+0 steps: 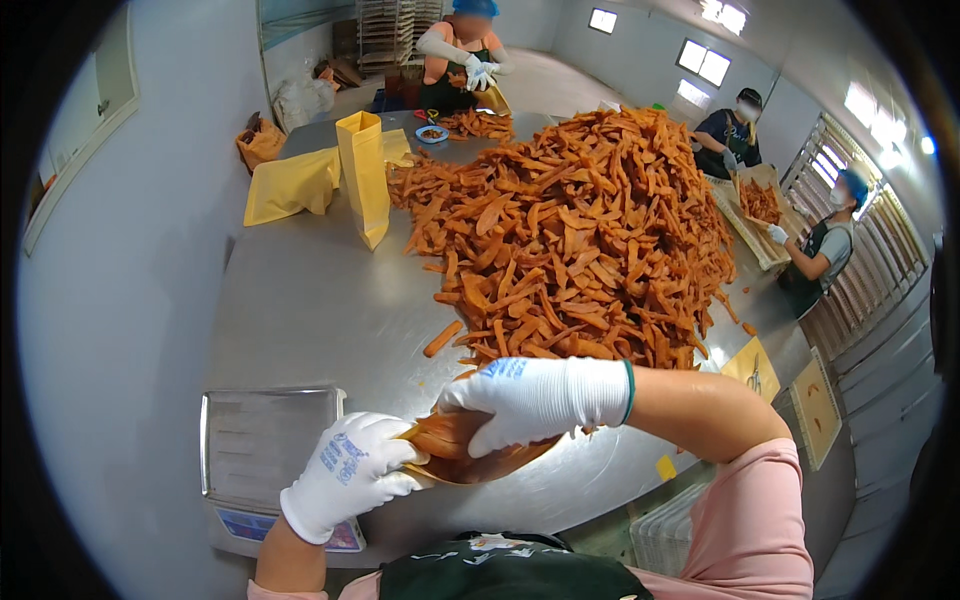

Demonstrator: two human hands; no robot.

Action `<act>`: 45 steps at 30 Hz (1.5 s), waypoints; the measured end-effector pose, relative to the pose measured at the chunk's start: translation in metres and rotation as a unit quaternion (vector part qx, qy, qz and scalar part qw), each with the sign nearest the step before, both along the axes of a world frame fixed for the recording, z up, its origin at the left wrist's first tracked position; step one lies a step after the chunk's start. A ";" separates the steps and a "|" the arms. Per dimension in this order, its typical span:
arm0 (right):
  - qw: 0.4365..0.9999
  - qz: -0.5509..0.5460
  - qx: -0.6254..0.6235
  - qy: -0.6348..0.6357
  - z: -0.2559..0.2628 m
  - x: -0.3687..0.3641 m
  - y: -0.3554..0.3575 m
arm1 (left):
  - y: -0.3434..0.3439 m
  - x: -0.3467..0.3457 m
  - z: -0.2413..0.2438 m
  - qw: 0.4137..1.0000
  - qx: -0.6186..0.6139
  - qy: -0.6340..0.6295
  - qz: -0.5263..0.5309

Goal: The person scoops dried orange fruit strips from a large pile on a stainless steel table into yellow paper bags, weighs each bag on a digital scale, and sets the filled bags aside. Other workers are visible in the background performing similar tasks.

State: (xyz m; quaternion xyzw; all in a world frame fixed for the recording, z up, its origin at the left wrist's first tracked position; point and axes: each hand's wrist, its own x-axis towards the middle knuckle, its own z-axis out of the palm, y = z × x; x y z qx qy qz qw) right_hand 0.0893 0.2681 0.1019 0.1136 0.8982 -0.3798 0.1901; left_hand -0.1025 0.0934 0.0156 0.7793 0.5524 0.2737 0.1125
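My left hand (pixel 352 469), in a white work glove, pinches the edge of a yellow-brown bag (pixel 517 463) whose mouth faces up. Inside the bag are orange-brown strips (pixel 444 435) that look like dried sweet potato. Over the bag's mouth lies my right hand (pixel 517 401), also gloved, with thumb and fingers reaching into it. Some of its fingertips are hidden, so its grip on any strips is unclear. Just beyond my right hand rises a large heap of the same strips (pixel 570 247). A weighing scale (pixel 270 442) with a metal pan stands beside my left hand.
On the steel table (pixel 315 300) stand an upright yellow paper bag (pixel 364 176) and a lying one (pixel 292 187). A blue dish (pixel 432 134) sits farther back. Scissors (pixel 756 375) lie at right. Three co-workers stand around the table; one tilts a tray of strips (pixel 759 201).
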 end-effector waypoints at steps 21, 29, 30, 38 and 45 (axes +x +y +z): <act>0.982 0.153 0.106 0.031 -0.002 0.001 -0.010 | 0.029 -0.003 -0.001 0.994 0.047 -0.076 -0.055; 0.988 -0.088 -0.039 0.121 -0.013 0.032 0.100 | 0.021 0.000 -0.008 0.965 0.036 -0.250 -0.064; 0.985 -0.132 0.018 0.113 -0.028 0.033 0.125 | 0.023 0.001 -0.012 0.964 0.023 -0.257 -0.059; 0.882 -0.255 0.395 -0.025 -0.173 -0.057 0.288 | 0.029 0.008 -0.010 0.958 0.017 -0.285 -0.033; 0.814 -0.221 0.538 0.000 -0.230 -0.082 0.328 | 0.040 0.011 0.005 0.969 0.058 -0.239 -0.031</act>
